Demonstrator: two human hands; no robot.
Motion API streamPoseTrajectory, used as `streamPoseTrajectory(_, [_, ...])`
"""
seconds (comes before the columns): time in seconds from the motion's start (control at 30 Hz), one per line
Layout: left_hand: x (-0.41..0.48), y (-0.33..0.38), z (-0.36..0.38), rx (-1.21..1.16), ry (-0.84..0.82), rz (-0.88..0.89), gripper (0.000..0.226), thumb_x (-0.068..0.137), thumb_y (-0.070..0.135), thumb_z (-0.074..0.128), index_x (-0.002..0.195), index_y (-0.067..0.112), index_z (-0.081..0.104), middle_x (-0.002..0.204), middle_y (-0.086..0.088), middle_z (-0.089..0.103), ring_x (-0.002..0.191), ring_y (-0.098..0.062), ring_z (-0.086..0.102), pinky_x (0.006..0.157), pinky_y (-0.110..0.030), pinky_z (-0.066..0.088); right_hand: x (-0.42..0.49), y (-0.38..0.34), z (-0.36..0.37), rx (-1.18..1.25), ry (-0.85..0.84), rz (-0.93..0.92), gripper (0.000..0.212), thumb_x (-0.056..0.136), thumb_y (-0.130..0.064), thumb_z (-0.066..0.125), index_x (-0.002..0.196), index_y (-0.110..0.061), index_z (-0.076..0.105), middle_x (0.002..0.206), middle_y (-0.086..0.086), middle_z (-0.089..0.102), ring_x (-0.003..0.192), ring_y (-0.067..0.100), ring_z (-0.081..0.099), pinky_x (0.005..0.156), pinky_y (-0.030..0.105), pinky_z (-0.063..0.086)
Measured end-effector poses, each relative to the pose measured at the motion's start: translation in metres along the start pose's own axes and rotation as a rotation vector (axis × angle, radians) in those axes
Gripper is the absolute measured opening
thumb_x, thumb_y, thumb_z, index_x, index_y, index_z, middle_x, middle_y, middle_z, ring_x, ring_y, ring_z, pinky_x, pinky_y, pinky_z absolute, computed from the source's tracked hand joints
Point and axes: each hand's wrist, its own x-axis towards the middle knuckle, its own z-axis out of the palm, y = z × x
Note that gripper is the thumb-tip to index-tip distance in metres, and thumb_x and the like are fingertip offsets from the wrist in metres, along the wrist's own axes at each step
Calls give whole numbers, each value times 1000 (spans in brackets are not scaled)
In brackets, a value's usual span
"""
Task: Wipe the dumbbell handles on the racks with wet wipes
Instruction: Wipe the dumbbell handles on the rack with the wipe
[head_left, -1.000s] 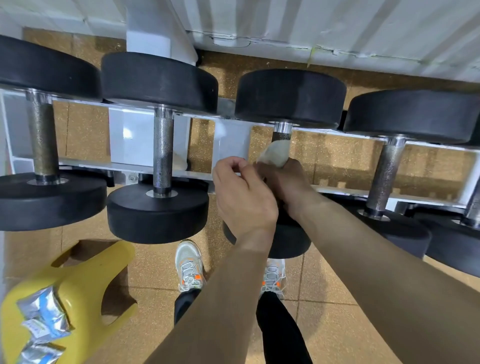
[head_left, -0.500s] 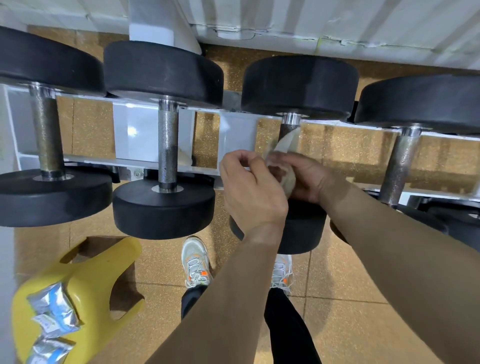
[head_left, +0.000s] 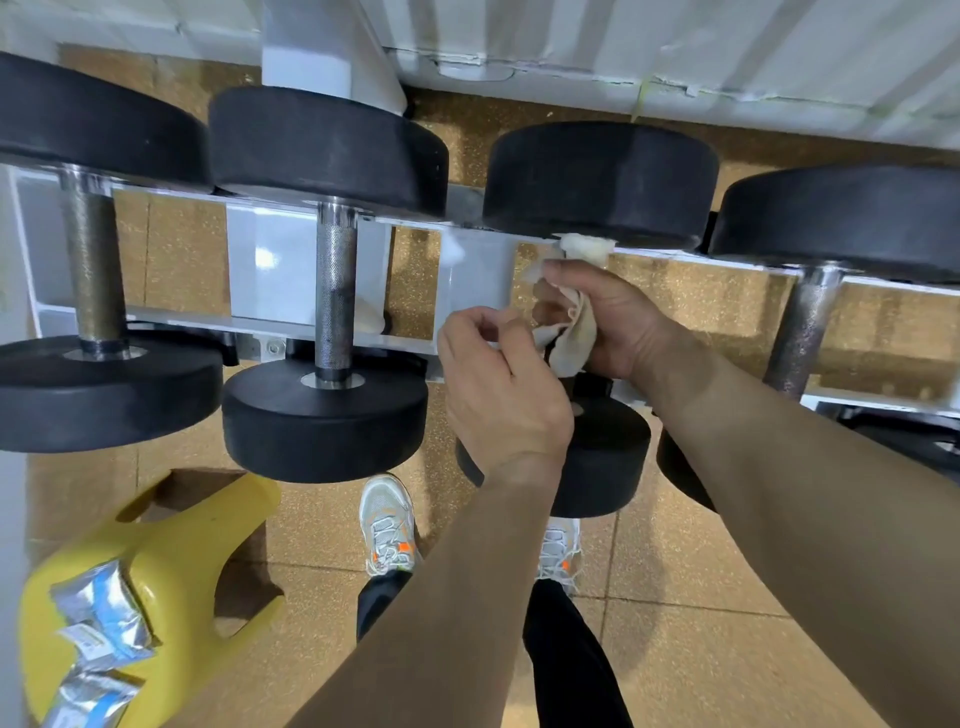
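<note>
Third dumbbell (head_left: 602, 182) from the left lies across the white rack (head_left: 470, 280), one black head far, one near. Its handle is almost wholly covered by hand and cloth.

Right hand (head_left: 621, 325): grip closed around that handle, with the wet wipe (head_left: 574, 332) wrapped between palm and bar. The wipe bunches out at the far end of the fist, touching the far head, and a loose fold hangs out on the left side of the fist.

Left hand (head_left: 501, 387): sits just left of the handle, fingers curled toward the loose fold. Fingertips are at the wipe's edge; I cannot tell whether this grip pinches the cloth or only meets it.

The neighbouring dumbbell handle (head_left: 336, 296) to the left is bare knurled metal, and a further dumbbell lies on either side.

Near left, a yellow stool (head_left: 176, 545) stands on the tan floor (head_left: 691, 649) and carries several foil sachets (head_left: 98, 616). Two pale shoes (head_left: 387, 525) show below the rack, between the forearms and the stool.
</note>
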Motion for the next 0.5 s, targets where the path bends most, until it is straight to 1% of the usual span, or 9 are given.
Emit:
streamPoseTrajectory(0.07, [-1,0,0,15,-10,7,18,91,44,38,93,31,50,102,7,58,86,-7,55,81,-34,45,-4,16,-10,-84,-40,99,35,68,-24,84,89,-5,64,82,14,60,76,24,57,78,34,46])
streamPoseTrajectory(0.13, [0,2,-1,33,-12,5,18,91,44,37,93,30,50,102,8,58,88,-12,57,84,-38,47,-14,26,-8,-238,-20,111,55,71,-22,84,110,10,64,107,34,61,100,38,60,95,46,49])
streamPoseTrajectory(0.17, [0,2,-1,42,-12,5,19,91,44,37,94,30,50,102,8,58,89,-13,57,85,-39,47,-19,28,-3,-335,46,72,56,74,-21,84,111,15,63,111,37,63,101,39,63,96,49,51])
streamPoseTrajectory(0.2, [0,1,0,52,-16,8,20,91,44,37,94,29,50,102,7,58,89,-14,57,86,-41,48,-24,27,4,-432,148,18,51,75,-21,85,108,13,66,104,32,69,94,35,69,88,46,56])
streamPoseTrajectory(0.27, [0,1,0,65,-9,11,20,92,44,38,95,28,50,102,7,59,90,-16,58,87,-43,48,-26,22,17,-541,401,-45,29,75,-20,86,92,-3,71,80,12,75,74,24,74,63,34,59])
streamPoseTrajectory(0.3, [1,1,0,67,-2,10,19,93,44,39,94,28,50,102,7,58,90,-16,57,87,-43,48,-22,18,24,-543,501,-66,21,75,-18,85,86,-11,69,77,6,74,71,21,73,59,31,58])
streamPoseTrajectory(0.37, [0,-1,0,61,-12,7,15,95,42,40,93,30,49,102,8,57,89,-14,57,87,-42,48,-12,9,36,-525,636,-143,20,73,-15,83,76,-20,64,75,-1,71,73,16,71,66,30,59])
streamPoseTrajectory(0.43, [1,-1,1,72,-22,13,13,96,42,40,92,32,47,101,9,57,88,-10,56,86,-41,48,-4,0,46,-468,698,-231,21,72,-16,84,72,-22,64,70,-8,68,67,9,68,63,24,57])
streamPoseTrajectory(0.5, [1,-2,1,74,-16,23,16,95,44,39,93,31,48,100,9,58,87,-9,56,86,-41,48,1,-8,43,-330,606,-258,19,75,-15,85,71,-20,68,60,-8,65,55,8,63,52,21,52])
